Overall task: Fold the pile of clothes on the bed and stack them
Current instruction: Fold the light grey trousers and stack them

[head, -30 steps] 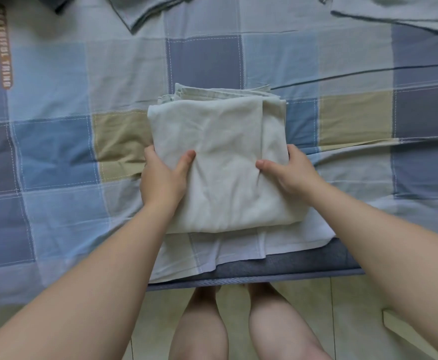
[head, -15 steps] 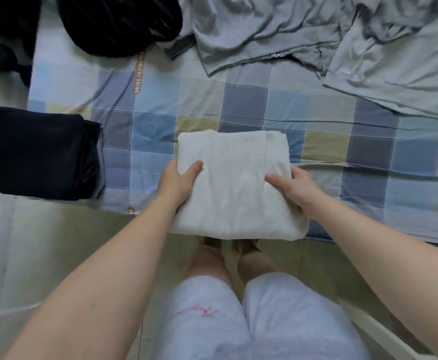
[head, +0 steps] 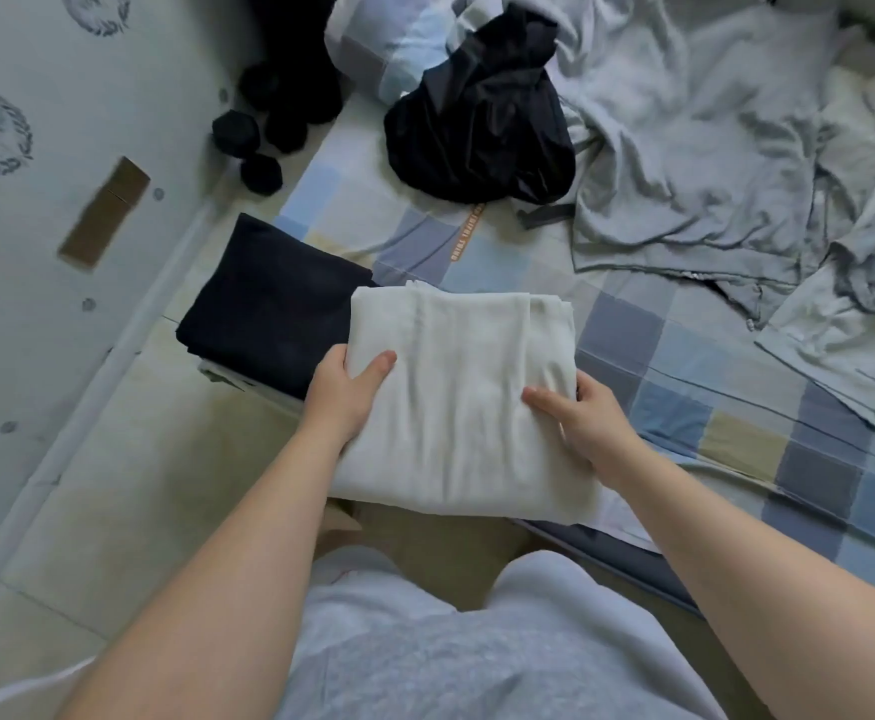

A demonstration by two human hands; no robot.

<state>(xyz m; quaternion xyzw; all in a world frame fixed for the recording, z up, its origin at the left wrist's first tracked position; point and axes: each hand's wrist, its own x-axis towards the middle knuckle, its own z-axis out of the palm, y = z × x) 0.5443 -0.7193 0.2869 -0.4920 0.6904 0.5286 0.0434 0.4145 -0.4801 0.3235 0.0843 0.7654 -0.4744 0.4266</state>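
Note:
A folded white garment (head: 456, 407) is held off the bed, over its near edge. My left hand (head: 344, 392) grips its left side with the thumb on top. My right hand (head: 583, 423) grips its right side the same way. To the left, a folded dark navy garment (head: 269, 304) lies on the bed's corner, and the white garment's left edge overlaps it in view. Farther back lie a crumpled black garment (head: 477, 127) and a heap of unfolded grey clothes (head: 695, 148).
The bed has a blue, grey and tan checked sheet (head: 736, 407). Black dumbbells (head: 259, 142) sit on the floor by the wall at the upper left. Pale floor tiles (head: 129, 485) run along the left. My legs in grey shorts (head: 477, 657) fill the bottom.
Both hands have lifted the folded white garment off the sheet and carried it left toward the folded navy garment. The view has swung left, and the wall and dumbbells now show.

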